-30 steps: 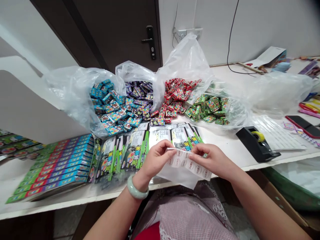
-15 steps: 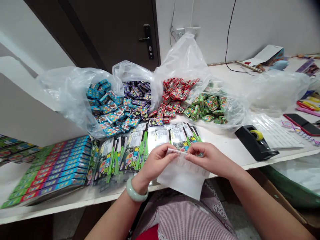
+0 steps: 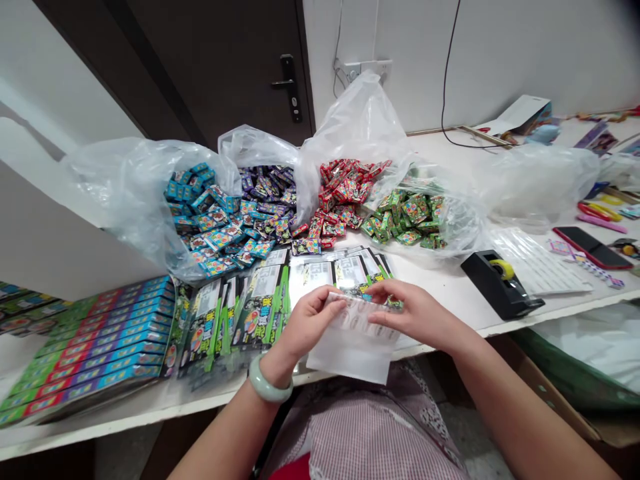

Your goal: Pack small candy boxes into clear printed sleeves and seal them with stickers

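Observation:
A white sheet (image 3: 350, 357) with rows of faint round stickers along its upper part hangs in front of me over the table edge. My left hand (image 3: 313, 320) pinches its upper left corner between thumb and fingers; a pale green bangle (image 3: 270, 380) is on that wrist. At the sheet's upper right is my right hand (image 3: 413, 313), its thumb spread from the curled fingers, with the thumb tip over the sheet's face. Whether anything small sticks to those fingertips cannot be made out. Behind the hands lie flat black-and-green printed packages (image 3: 257, 307), partly covered by the hands.
Plastic bags hold blue packets (image 3: 220, 237), purple packets (image 3: 270, 183), red packets (image 3: 345, 190) and green packets (image 3: 413, 210). Stacked colourful boxes (image 3: 100, 340) stand left. A black tape dispenser (image 3: 495, 283), printed sheets (image 3: 545, 267) and a phone (image 3: 593, 247) lie right.
My right thumb and fingers have parted from their pinch on the sheet's top edge. The sheet has tilted to show more of its round stickers. The view has shifted slightly.

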### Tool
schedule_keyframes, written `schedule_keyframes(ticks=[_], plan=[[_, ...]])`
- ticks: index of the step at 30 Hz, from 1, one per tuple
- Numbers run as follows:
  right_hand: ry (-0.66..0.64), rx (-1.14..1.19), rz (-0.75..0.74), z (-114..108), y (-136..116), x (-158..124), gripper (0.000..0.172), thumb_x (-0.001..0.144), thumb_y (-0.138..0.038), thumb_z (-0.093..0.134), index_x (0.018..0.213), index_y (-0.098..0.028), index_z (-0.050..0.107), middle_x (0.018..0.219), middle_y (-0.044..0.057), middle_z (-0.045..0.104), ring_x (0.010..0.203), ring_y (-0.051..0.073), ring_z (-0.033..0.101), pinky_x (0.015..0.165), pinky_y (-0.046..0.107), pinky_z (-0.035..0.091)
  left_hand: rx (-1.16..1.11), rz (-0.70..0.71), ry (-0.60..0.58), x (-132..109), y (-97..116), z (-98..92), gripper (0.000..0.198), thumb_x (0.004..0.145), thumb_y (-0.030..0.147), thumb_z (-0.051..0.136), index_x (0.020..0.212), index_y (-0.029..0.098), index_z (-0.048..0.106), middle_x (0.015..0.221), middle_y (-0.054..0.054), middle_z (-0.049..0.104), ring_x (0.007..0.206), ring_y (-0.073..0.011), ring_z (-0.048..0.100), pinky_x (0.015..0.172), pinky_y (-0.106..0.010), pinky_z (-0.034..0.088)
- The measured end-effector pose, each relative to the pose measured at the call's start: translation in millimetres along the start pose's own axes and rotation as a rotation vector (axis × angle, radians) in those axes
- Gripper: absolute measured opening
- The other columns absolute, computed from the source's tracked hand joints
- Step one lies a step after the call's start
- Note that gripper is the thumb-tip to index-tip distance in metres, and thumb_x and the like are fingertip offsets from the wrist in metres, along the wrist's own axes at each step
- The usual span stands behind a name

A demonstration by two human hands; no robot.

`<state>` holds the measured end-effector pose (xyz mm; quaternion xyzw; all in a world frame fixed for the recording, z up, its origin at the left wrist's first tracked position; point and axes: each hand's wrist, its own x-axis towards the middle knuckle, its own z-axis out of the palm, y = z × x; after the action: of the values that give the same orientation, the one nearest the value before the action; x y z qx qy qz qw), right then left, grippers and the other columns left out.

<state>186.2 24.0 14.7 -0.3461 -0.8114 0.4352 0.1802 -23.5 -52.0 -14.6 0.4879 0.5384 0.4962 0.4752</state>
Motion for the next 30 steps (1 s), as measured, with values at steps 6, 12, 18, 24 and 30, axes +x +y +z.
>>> schedule_keyframes(ticks=[6, 12, 18, 24, 30], plan=[[0.04, 0.417, 0.166, -5, 27, -14, 0.05, 0.071, -0.044, 0.075, 0.111, -0.019, 0.058, 0.101, 0.006, 0.066, 0.091, 0.02, 0.062, 0.078, 0.033, 0.05, -0.164, -0.046, 0.097, 6, -2, -5.2, 0.024, 0.076, 0.039, 0.07, 0.079, 0.017, 0.06, 0.069, 0.003, 0.054, 0.061, -0.0098, 0.047, 0.057, -0.02, 0.038], [0.202, 0.56, 0.248, -1, 44, -20, 0.04, 0.073, -0.055, 0.07, 0.072, -0.017, 0.056, 0.065, -0.003, 0.057, 0.06, 0.012, 0.051, 0.058, 0.026, 0.04, -0.188, -0.083, 0.061, 26, -11, 11.9, 0.026, 0.075, 0.04, 0.072, 0.081, 0.017, 0.062, 0.069, 0.002, 0.058, 0.061, -0.0104, 0.05, 0.057, -0.021, 0.039], [0.386, 0.567, 0.234, -19, 64, -28, 0.041, 0.069, -0.055, 0.073, 0.072, -0.019, 0.054, 0.064, -0.004, 0.055, 0.06, 0.012, 0.05, 0.059, 0.026, 0.04, -0.146, -0.097, -0.096, 57, -6, 29.3, 0.025, 0.069, 0.032, 0.077, 0.087, 0.018, 0.067, 0.077, 0.0, 0.067, 0.068, -0.013, 0.058, 0.065, -0.024, 0.045], [0.353, 0.526, 0.209, -37, 93, -42, 0.042, 0.079, -0.054, 0.062, 0.1, -0.018, 0.059, 0.09, 0.005, 0.067, 0.084, 0.02, 0.062, 0.076, 0.033, 0.048, -0.088, -0.082, -0.112, 85, -4, 40.9, 0.025, 0.066, 0.032, 0.078, 0.083, 0.017, 0.068, 0.075, 0.0, 0.067, 0.067, -0.0127, 0.057, 0.063, -0.023, 0.044], [0.31, -0.154, 0.283, -30, 124, -62, 0.042, 0.078, -0.035, 0.067, 0.115, -0.019, 0.06, 0.119, 0.012, 0.063, 0.114, 0.028, 0.054, 0.098, 0.044, 0.039, -0.076, -0.034, 0.058, 124, -15, 28.3, 0.036, 0.059, 0.039, 0.082, 0.081, 0.017, 0.065, 0.077, 0.0, 0.066, 0.069, -0.0138, 0.056, 0.064, -0.023, 0.044]])
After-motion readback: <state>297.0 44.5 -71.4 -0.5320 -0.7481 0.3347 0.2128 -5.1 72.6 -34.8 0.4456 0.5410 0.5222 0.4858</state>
